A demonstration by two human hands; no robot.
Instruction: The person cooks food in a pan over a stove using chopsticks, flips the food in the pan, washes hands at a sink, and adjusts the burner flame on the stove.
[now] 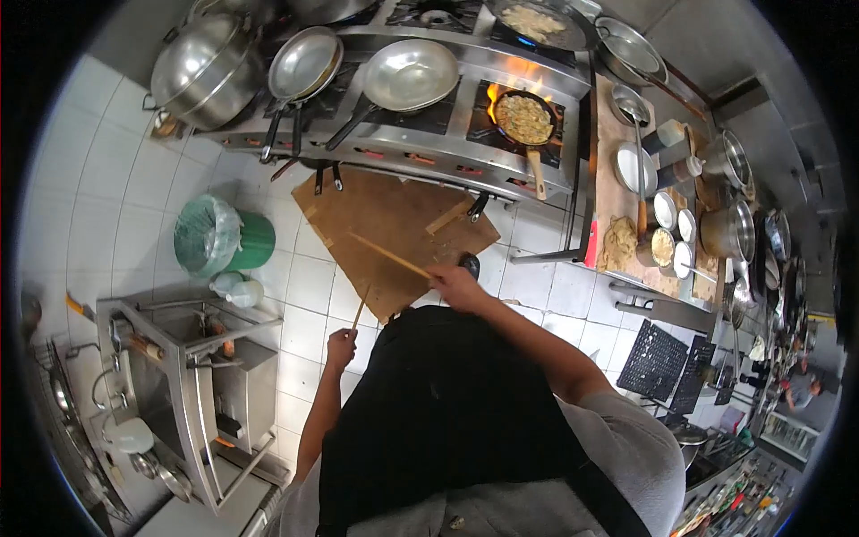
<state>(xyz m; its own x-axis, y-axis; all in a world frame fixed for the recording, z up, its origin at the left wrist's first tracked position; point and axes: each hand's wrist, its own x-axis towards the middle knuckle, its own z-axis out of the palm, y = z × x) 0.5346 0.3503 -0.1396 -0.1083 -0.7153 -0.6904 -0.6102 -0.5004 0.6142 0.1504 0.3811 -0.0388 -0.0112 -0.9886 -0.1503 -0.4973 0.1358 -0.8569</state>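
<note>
- The left hand [340,349], in front of the stove [438,148], is closed around the end of a thin stick [361,304] that points up toward the stove.
- The right hand [458,286], nearer the stove, grips a longer light-brown stick [389,254], which slants leftward in front of it.
- A dark skillet [523,118] of browned food sits on the stove's front row, at its right end, with orange flames [517,67] at the rim; its wooden handle [537,174] juts out past the stove's front edge.
- A silver pan [411,74] stands at the middle of the stove's front row.
- Brown cardboard [403,215] lies on the floor before the stove.
- Right of the stove, a bench [606,192] carries white bowls [664,211] and a long ladle [642,143].
- A green bin [257,240] stands left, in front of the stove.
</note>
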